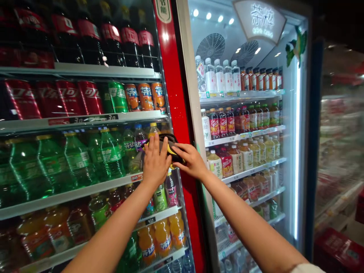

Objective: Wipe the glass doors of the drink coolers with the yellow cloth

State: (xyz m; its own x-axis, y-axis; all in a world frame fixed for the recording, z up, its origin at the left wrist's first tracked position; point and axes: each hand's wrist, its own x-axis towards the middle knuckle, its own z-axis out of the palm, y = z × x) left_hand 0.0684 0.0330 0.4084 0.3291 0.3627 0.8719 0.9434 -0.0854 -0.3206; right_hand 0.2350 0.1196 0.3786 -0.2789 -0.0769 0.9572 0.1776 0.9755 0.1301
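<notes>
A small black and yellow object, its kind unclear, is at the right edge of the red drinks fridge's glass front. My left hand lies over its left part with fingers stretched upward, hiding much of it. From the right, my right hand grips the object's dark side between thumb and fingers. A dark strap or cord seems to loop along its top. Behind the glass, green bottles and an orange-capped bottle stand close to my left hand.
The red fridge frame runs down beside both hands. Cola cans and orange soda bottles fill other shelves. To the right, a lit white fridge holds rows of bottles. A red box is low at far right.
</notes>
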